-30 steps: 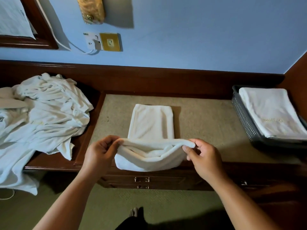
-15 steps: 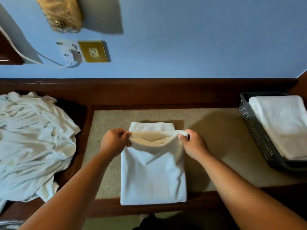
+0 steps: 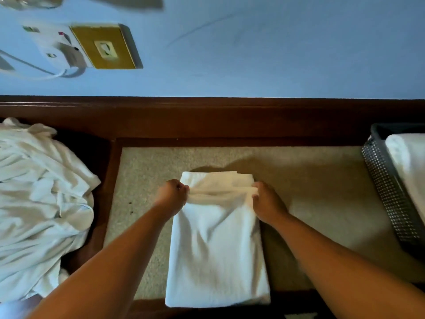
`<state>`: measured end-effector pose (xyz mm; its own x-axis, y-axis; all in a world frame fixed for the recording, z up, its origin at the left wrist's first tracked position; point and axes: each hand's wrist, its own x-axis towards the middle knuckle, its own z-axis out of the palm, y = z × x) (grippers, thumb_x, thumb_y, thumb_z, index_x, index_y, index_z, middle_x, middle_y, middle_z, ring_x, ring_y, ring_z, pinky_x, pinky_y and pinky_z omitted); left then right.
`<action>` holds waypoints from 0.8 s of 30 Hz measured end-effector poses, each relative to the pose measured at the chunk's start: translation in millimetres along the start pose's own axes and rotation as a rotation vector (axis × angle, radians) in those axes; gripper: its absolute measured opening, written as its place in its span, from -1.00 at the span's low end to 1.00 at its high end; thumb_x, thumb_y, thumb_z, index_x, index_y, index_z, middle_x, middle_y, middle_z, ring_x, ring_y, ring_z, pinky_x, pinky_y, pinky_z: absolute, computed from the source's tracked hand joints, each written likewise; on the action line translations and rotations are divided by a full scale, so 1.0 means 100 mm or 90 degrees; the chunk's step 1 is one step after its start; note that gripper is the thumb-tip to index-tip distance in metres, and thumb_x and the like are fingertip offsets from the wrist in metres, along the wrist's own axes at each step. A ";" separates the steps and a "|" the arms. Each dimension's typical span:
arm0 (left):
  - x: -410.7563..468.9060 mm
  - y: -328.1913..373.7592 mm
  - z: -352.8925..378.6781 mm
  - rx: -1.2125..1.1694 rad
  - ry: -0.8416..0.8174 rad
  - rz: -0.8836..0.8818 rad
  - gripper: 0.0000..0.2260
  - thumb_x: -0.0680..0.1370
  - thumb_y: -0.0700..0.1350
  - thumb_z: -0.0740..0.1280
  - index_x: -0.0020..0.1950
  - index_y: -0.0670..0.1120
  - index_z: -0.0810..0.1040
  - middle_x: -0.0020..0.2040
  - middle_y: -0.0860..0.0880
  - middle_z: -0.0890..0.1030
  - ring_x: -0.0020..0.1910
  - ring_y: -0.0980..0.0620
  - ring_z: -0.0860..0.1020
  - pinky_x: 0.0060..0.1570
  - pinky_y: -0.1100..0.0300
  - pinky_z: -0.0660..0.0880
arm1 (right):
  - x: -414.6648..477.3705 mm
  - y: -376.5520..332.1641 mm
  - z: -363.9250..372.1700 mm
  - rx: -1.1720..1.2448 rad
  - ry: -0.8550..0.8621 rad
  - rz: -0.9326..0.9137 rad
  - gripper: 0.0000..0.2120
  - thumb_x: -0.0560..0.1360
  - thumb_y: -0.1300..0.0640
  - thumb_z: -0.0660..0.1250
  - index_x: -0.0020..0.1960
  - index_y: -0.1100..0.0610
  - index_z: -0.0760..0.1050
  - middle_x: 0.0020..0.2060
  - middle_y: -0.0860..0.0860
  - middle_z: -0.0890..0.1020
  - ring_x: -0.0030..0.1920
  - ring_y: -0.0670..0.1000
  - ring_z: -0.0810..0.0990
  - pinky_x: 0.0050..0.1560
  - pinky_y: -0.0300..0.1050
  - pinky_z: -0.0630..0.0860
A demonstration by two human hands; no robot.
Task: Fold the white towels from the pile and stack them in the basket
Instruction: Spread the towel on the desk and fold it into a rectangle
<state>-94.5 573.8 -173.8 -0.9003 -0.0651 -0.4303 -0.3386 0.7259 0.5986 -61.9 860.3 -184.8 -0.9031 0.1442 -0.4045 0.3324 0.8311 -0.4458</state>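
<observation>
Head view. White towel (image 3: 216,245) lies flat in the middle of the worktop (image 3: 317,180), a beige inset panel framed by dark wood. The towel is folded into a long rectangle; its near end reaches the front edge and its far end stops well short of the back edge. The upper layer is doubled over the lower one, and the lower layer's far edge shows just beyond it.

Left hand (image 3: 172,196) has its fingers curled, pinching the far-left corner of the upper layer. Right hand (image 3: 266,201) does the same on the far-right corner, fingers bent over the cloth. Both hands grip the towel low, at or just above the lower layer; the cloth sags a little between them. Both forearms come in from the front edge, one on each side of the towel.

The pile (image 3: 41,203) of crumpled white towels sits at the left end, over the wood frame, well apart from the folded one. The dark perforated basket (image 3: 388,192) is at the right end, cut off by the frame, with a folded stack (image 3: 409,166) of white cloth inside.

On the blue wall (image 3: 253,54) behind are a brass socket plate (image 3: 105,47) and a white plug (image 3: 57,49), both blurred.
</observation>
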 end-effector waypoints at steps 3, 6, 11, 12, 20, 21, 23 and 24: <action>0.05 -0.20 0.08 0.116 -0.017 0.155 -0.73 0.59 -0.04 0.37 0.27 -0.04 0.51 0.01 -0.06 0.57 -0.05 -0.10 0.57 -0.02 0.01 0.53 | 0.08 0.04 0.04 -0.037 -0.018 -0.125 -0.56 0.57 0.23 0.25 0.44 0.03 0.39 0.39 0.03 0.36 0.32 0.07 0.44 0.26 -0.14 0.39; 0.13 -0.37 0.08 0.259 -0.089 0.257 -0.64 0.56 0.03 0.38 0.35 0.08 0.51 0.30 -0.06 0.37 0.25 -0.13 0.40 0.21 -0.13 0.47 | 0.23 0.15 0.00 -0.096 -0.089 -0.185 -0.64 0.55 0.12 0.31 0.34 -0.01 0.47 0.37 0.02 0.38 0.31 0.05 0.43 0.25 -0.12 0.40; 0.35 -0.49 -0.06 0.281 -0.212 0.228 -0.44 0.44 0.36 0.24 0.29 0.04 0.57 0.24 -0.02 0.44 0.20 -0.09 0.49 0.22 -0.05 0.48 | 0.46 0.32 -0.10 -0.080 -0.186 -0.195 -0.89 0.54 0.05 0.38 0.02 0.06 0.54 0.02 -0.10 0.43 -0.13 -0.12 0.45 -0.08 -0.16 0.36; 0.37 -0.50 -0.08 0.269 -0.218 0.255 -0.43 0.43 0.37 0.25 0.26 0.03 0.58 0.22 0.00 0.46 0.17 -0.07 0.51 0.18 -0.02 0.51 | 0.50 0.33 -0.11 -0.064 -0.194 -0.201 -0.93 0.54 0.08 0.39 -0.06 0.06 0.53 -0.08 -0.11 0.44 -0.19 -0.15 0.42 -0.12 -0.15 0.35; 0.39 -0.43 0.09 0.216 -0.166 0.369 -0.68 0.57 0.06 0.27 0.27 -0.04 0.53 0.23 -0.01 0.58 0.22 -0.05 0.49 0.17 0.02 0.46 | 0.59 0.31 -0.04 0.040 -0.168 -0.147 -0.69 0.50 0.17 0.35 -0.35 0.02 0.32 -0.43 -0.06 0.42 -0.39 -0.09 0.40 -0.31 -0.08 0.34; 0.39 -0.41 0.10 0.162 -0.154 0.323 -0.67 0.56 0.04 0.26 0.24 -0.09 0.55 0.12 -0.03 0.60 0.12 -0.05 0.52 0.06 0.09 0.44 | 0.60 0.32 -0.03 0.052 -0.160 -0.140 -0.69 0.49 0.14 0.35 -0.36 0.02 0.30 -0.44 -0.06 0.42 -0.40 -0.09 0.40 -0.31 -0.08 0.34; 0.39 -0.37 0.11 0.078 -0.141 0.241 -0.73 0.56 0.04 0.27 0.12 -0.11 0.58 -0.02 -0.01 0.57 -0.07 0.01 0.52 -0.11 0.17 0.37 | 0.61 0.31 -0.01 0.072 -0.148 -0.126 -0.75 0.42 0.03 0.30 -0.36 0.03 0.29 -0.44 -0.05 0.42 -0.40 -0.08 0.39 -0.32 -0.07 0.34; 0.41 -0.37 0.13 0.054 -0.143 0.208 -0.79 0.58 0.03 0.30 0.07 -0.08 0.56 -0.07 0.02 0.57 -0.15 0.04 0.51 -0.18 0.19 0.36 | 0.62 0.31 -0.01 0.078 -0.142 -0.120 -0.77 0.39 -0.01 0.26 -0.36 0.03 0.29 -0.44 -0.04 0.43 -0.40 -0.07 0.40 -0.33 -0.06 0.34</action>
<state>-115.3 553.4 -222.1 -0.8714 0.3233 -0.3690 -0.0122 0.7377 0.6750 -107.5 895.8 -222.7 -0.8746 -0.1385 -0.4646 0.2075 0.7592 -0.6169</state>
